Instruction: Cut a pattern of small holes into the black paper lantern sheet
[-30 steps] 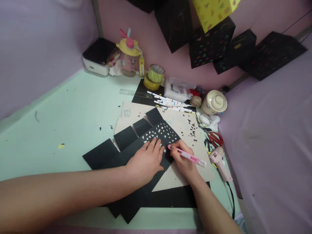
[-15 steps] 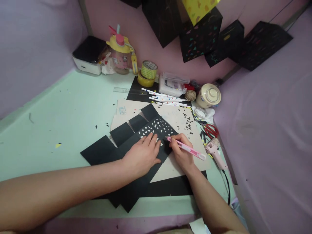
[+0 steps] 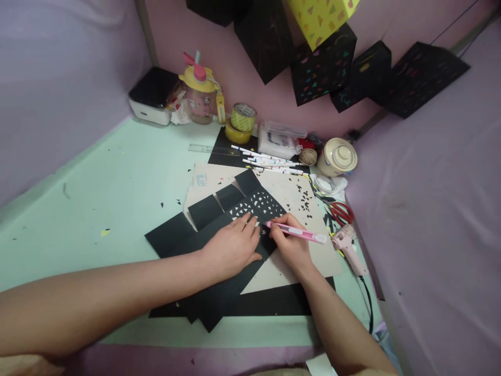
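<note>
Black card (image 3: pixel 219 235) with tabs along its far-left edge lies at a slant in front of me. Many small triangles and a star are cut through its upper right part, showing pale underneath. My left hand (image 3: pixel 235 245) rests flat on the card, fingers stretched toward the cut-outs. In my right hand (image 3: pixel 291 245) is a pink craft knife (image 3: pixel 299 231), gripped like a pen. Its tip meets the card just right of my left fingertips, near the star. A pale board (image 3: pixel 313 256) lies beneath the card, with small black scraps on its right side.
White pens (image 3: pixel 270 163), tape rolls (image 3: pixel 242 119), a clear box (image 3: pixel 277 141) and a lidded pot (image 3: pixel 337 156) stand at the back. A drink bottle (image 3: pixel 199 99) is back left. Red-handled scissors (image 3: pixel 341 213) and a pink glue gun (image 3: pixel 349 250) lie right. Black paper lanterns (image 3: pixel 324 65) hang above.
The whole view has shifted slightly, so things appear a little lower and to the right. The craft knife has turned to a flatter slant, its tip still beside my left fingers.
</note>
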`<state>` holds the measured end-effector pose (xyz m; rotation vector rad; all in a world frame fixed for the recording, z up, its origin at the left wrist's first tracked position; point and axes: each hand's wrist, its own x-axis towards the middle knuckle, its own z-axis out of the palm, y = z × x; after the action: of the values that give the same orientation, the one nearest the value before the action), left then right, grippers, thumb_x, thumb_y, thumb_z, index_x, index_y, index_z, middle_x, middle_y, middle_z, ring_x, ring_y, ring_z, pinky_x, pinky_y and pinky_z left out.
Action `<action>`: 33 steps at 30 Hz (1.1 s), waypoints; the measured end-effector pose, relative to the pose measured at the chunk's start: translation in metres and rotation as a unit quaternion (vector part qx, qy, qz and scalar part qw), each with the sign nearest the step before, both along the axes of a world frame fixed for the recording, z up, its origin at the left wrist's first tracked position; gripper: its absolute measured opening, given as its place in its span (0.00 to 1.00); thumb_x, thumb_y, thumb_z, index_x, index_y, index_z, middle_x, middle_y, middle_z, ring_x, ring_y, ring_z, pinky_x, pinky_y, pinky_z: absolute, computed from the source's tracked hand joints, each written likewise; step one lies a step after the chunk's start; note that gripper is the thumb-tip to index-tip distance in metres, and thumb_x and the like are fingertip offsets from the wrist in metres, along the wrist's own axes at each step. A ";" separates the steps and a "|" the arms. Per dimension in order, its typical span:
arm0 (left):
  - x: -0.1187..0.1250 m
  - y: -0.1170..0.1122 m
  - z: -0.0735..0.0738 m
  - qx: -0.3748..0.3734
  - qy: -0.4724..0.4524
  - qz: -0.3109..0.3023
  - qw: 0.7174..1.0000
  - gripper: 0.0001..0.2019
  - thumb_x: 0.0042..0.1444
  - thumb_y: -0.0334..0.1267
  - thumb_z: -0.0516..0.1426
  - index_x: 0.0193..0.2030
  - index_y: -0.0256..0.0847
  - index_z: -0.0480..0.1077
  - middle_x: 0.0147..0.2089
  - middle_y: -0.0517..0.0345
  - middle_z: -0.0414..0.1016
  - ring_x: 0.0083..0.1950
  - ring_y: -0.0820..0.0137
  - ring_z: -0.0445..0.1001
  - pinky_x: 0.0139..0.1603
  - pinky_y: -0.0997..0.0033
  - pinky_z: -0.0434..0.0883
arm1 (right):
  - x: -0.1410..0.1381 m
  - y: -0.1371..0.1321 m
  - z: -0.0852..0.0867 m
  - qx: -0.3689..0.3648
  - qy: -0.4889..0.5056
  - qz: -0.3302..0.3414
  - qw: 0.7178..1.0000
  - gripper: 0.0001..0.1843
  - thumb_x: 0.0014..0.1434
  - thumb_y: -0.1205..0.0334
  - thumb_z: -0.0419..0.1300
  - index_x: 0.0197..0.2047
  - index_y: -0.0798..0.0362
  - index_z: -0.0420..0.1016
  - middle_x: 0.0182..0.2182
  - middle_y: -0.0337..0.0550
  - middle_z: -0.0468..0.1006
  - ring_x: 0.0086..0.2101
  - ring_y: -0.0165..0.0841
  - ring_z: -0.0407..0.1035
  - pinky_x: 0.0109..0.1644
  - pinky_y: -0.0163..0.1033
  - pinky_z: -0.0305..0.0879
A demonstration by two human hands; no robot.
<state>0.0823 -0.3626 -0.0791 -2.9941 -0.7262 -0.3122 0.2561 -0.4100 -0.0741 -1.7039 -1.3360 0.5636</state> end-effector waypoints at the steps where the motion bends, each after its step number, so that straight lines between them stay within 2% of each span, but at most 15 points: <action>1: 0.000 0.000 -0.001 -0.002 0.001 0.002 1.000 0.31 0.60 0.54 0.56 0.58 0.26 0.69 0.61 0.35 0.68 0.63 0.48 0.66 0.60 0.56 0.67 | 0.000 0.000 -0.001 -0.004 -0.003 -0.002 1.000 0.04 0.56 0.62 0.59 0.30 0.51 0.71 0.24 0.36 0.75 0.26 0.32 0.69 0.32 0.36 0.64; 18: 0.001 -0.001 0.003 -0.040 0.017 0.006 0.999 0.31 0.61 0.52 0.55 0.60 0.25 0.67 0.63 0.34 0.66 0.65 0.46 0.64 0.61 0.54 0.66 | -0.002 0.000 -0.008 -0.016 0.009 -0.007 1.000 0.09 0.59 0.57 0.60 0.30 0.51 0.71 0.24 0.37 0.76 0.27 0.31 0.70 0.32 0.36 0.64; 33: 0.001 -0.002 0.001 -0.030 0.012 0.008 0.999 0.30 0.62 0.53 0.54 0.59 0.26 0.68 0.62 0.34 0.66 0.64 0.47 0.65 0.59 0.54 0.67 | -0.004 0.000 -0.005 -0.018 0.018 0.002 1.000 0.09 0.60 0.56 0.60 0.31 0.52 0.72 0.24 0.37 0.76 0.25 0.30 0.68 0.30 0.35 0.64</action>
<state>0.0836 -0.3644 -0.0776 -3.0402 -0.7709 -0.2586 0.2521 -0.4097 -0.0793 -1.7122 -1.3103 0.6208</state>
